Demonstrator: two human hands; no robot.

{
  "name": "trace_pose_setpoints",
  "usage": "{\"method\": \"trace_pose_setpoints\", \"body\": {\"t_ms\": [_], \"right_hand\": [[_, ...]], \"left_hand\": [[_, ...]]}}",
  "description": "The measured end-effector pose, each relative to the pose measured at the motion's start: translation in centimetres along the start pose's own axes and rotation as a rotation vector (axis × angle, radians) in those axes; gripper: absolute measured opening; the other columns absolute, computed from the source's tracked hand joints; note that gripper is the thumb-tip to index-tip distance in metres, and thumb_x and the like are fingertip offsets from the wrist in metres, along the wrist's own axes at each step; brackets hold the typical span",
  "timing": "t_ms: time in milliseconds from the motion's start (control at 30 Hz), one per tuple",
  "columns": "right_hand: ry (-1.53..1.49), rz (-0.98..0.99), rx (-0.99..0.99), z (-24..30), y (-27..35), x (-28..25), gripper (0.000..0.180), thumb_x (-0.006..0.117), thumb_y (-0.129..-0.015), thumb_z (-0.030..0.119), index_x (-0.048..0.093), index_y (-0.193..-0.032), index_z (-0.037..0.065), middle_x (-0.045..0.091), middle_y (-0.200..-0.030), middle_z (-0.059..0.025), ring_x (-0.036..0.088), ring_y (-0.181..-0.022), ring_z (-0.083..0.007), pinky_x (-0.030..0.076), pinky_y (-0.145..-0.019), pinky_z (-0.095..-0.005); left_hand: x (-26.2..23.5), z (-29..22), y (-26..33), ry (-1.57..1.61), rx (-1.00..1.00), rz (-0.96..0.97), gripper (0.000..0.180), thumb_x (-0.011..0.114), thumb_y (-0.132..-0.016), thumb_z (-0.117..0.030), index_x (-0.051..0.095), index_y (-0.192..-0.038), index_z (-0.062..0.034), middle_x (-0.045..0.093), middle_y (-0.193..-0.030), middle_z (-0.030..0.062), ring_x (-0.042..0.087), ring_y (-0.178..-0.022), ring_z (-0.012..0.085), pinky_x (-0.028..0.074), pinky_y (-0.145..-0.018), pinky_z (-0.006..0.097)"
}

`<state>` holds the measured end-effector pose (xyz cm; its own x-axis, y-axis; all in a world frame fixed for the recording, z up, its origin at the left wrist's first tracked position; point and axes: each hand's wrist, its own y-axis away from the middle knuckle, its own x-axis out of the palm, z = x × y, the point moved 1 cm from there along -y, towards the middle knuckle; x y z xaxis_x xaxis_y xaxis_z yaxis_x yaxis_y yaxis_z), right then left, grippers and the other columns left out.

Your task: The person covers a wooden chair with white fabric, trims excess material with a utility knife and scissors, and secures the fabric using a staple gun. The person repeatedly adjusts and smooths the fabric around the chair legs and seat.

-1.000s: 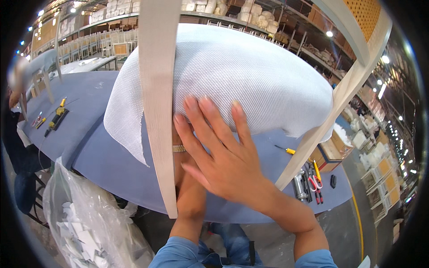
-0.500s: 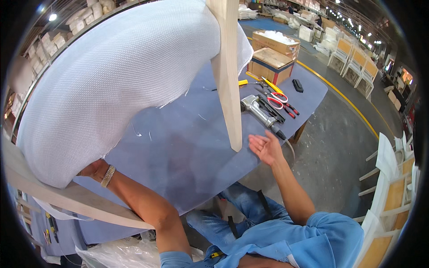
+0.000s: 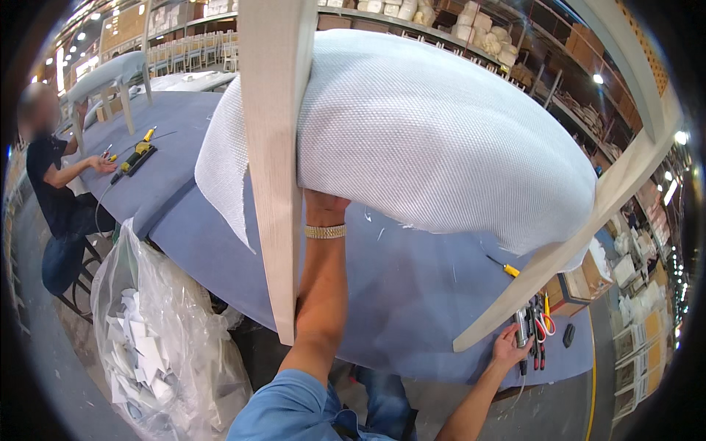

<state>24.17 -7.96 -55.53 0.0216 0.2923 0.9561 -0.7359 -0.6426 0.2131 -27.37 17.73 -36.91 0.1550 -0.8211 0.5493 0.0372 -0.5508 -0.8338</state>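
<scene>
A pale woven fabric [image 3: 441,140] covers the rounded seat of a light wooden chair, with its loose edges hanging. One tapered chair leg [image 3: 272,176] stands at its left and another leg [image 3: 529,294] slants down at the right. My left hand [image 3: 325,207] is closed on the fabric's lower edge beside the left leg; the seat hides most of its fingers. At the table's near right, my right hand [image 3: 509,347] wraps its fingers around a silver staple gun [image 3: 523,323]. Red-handled scissors [image 3: 545,324] lie just beside the gun.
The blue-grey table [image 3: 397,309] spreads beneath the chair. A black block [image 3: 568,335] and a cardboard box [image 3: 570,294] sit at its right. Lower left stands a clear plastic bag [image 3: 165,353] of white scraps. A co-worker [image 3: 55,176] sits far left by another tool [image 3: 134,160].
My view has swung left, bringing the co-worker and scrap bag into sight. My right hand has gone from open and apart to the staple gun. My left hand stays at the fabric edge.
</scene>
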Motion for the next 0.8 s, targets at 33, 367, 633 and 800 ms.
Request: {"method": "trace_pose_setpoints", "body": {"t_ms": [33, 367, 633, 800], "right_hand": [[0.059, -0.022, -0.028, -1.0, -0.1, 0.2, 0.073, 0.075, -0.083, 0.033, 0.041, -0.134, -0.007, 0.055, -0.129, -0.0188, 0.058, -0.117, -0.0247, 0.051, -0.094, -0.0371], [0.196, -0.096, -0.095, 1.1, -6.3, -0.7, 0.045, 0.074, -0.087, 0.044, 0.058, -0.107, 0.007, 0.055, -0.081, -0.0030, 0.048, -0.061, -0.0119, 0.043, -0.050, -0.0252], [1.025, -0.004, -0.608, 3.9, -3.0, 1.9, 0.038, 0.063, -0.094, 0.038, 0.064, -0.109, 0.002, 0.065, -0.093, -0.0087, 0.059, -0.070, -0.0110, 0.049, -0.057, -0.0263], [1.726, 0.348, -0.579, 1.2, 0.3, 3.5, 0.045, 0.068, -0.090, 0.022, 0.059, -0.124, -0.007, 0.064, -0.111, -0.0149, 0.061, -0.100, -0.0231, 0.048, -0.089, -0.0369]], "left_hand": [[0.1, -0.3, 0.0, -0.006, 0.005, 0.011, 0.066, 0.063, -0.091, -0.051, 0.049, -0.141, -0.0092, 0.054, -0.140, 0.0073, 0.054, -0.126, 0.0220, 0.054, -0.098, 0.041], [0.1, 0.4, 0.8, 0.020, 0.005, 0.159, 0.068, 0.062, -0.091, -0.053, 0.048, -0.142, -0.0082, 0.053, -0.142, 0.0080, 0.053, -0.127, 0.0222, 0.054, -0.098, 0.041], [-0.1, 0.8, -0.4, 0.253, 0.000, 0.309, 0.078, 0.058, -0.090, -0.060, 0.046, -0.143, -0.0042, 0.050, -0.144, 0.0126, 0.054, -0.128, 0.0259, 0.055, -0.097, 0.044], [0.2, 0.9, -0.8, 0.350, -0.007, 0.360, 0.086, 0.059, -0.087, -0.065, 0.043, -0.145, -0.0033, 0.048, -0.146, 0.0146, 0.054, -0.129, 0.0280, 0.055, -0.098, 0.046]]}}
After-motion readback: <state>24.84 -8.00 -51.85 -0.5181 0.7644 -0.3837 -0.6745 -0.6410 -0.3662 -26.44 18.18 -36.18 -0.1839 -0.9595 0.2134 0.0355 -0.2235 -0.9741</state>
